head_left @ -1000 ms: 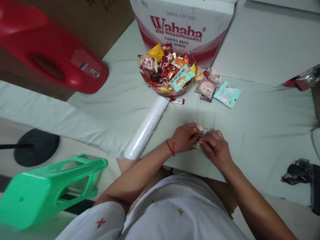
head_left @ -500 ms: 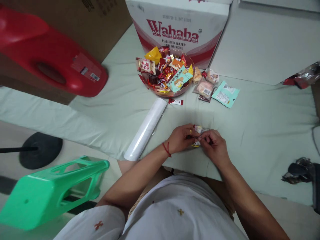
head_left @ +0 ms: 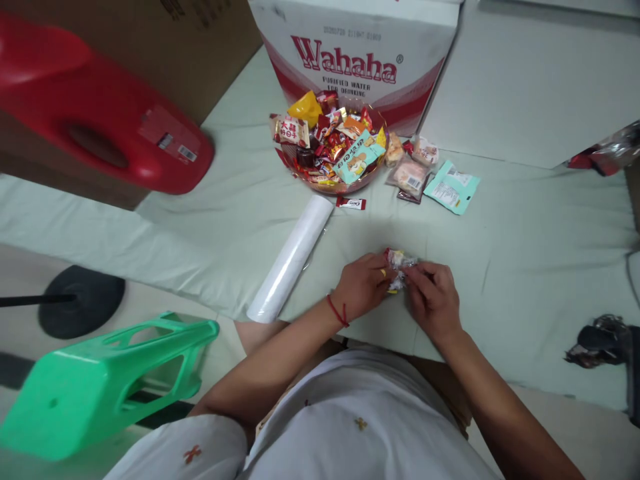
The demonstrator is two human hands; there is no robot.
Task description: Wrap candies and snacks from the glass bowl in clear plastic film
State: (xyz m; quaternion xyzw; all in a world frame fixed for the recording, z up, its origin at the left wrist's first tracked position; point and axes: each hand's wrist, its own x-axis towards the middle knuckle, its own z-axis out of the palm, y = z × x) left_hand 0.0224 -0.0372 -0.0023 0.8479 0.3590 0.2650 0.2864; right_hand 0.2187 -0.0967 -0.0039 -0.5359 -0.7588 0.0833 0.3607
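Close to the table's front edge, both hands meet at a small bundle of wrapped candies in clear plastic (head_left: pixel 397 260). My left hand (head_left: pixel 364 283) is closed around its left side, with bits of red, white and yellow showing past the fingers. From the right, my right hand (head_left: pixel 434 293) pinches the crinkled clear plastic between thumb and forefinger. Fingers cover much of the bundle, so its full contents are hidden. Beyond the hands stands a round bowl (head_left: pixel 300 175) heaped with wrapped candies and snacks. A small red-and-white candy (head_left: pixel 351 203) lies in front of the bowl.
A white plastic-wrapped roll (head_left: pixel 291 259) lies left of my hands. Right of the bowl are several snack packets, including a mint-green packet (head_left: pixel 453 188). A Wahaha carton (head_left: pixel 350 63) stands behind. On the left are a red jug (head_left: pixel 125 127) and a green stool (head_left: pixel 65 393).
My right hand has shifted slightly right and down, its fingers less bunched. More of the clear plastic shows between the hands. My left hand has moved slightly down.
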